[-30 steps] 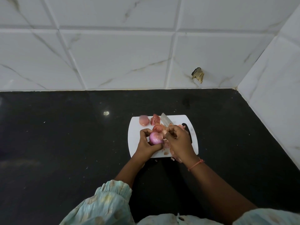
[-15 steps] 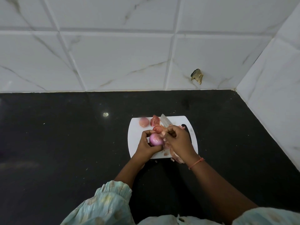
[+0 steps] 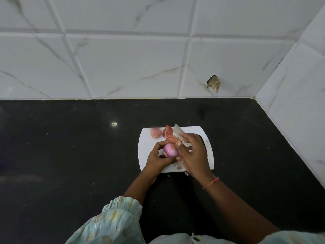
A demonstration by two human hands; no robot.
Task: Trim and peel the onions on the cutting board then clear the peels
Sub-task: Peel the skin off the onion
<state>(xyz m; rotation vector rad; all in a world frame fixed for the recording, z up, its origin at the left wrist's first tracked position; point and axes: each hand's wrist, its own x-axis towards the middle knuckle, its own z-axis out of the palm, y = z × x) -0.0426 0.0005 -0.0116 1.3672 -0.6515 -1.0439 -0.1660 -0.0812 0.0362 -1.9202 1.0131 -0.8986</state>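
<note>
1. Since the earlier frames, right hand (image 3: 193, 152): fingers no longer bunched at the top of the onion; they now reach forward past it toward the knife (image 3: 178, 133). Whether they grip the knife or only cover it cannot be told; the blade tip shows just beyond the fingertips.
2. Left hand (image 3: 159, 158): unchanged in place, fingers and thumb curled round the peeled onion (image 3: 170, 150), holding it just above the cutting board (image 3: 146, 147).
3. Peeled onion: smooth, glossy, purple-pink; sits between the two hands, cupped by the left, touching or nearly touching the inner edge of the right.
4. Meaning for the task, as a judgement: peeling of this onion looks finished or nearly so; the reach toward the knife suggests a trim is coming, or a change to another onion.
5. Second onion (image 3: 155, 133): pale, rounded, beyond the left hand at the board's far edge, apart from both hands.
6. Loose peels (image 3: 167, 131): reddish pieces beyond the held onion, beside the blade; smaller scraps (image 3: 179, 167) under the right hand near the board's near edge. Clearing not yet done.
7. Cutting board: white, lies on the black worktop (image 3: 70, 155), beneath both hands.
</note>
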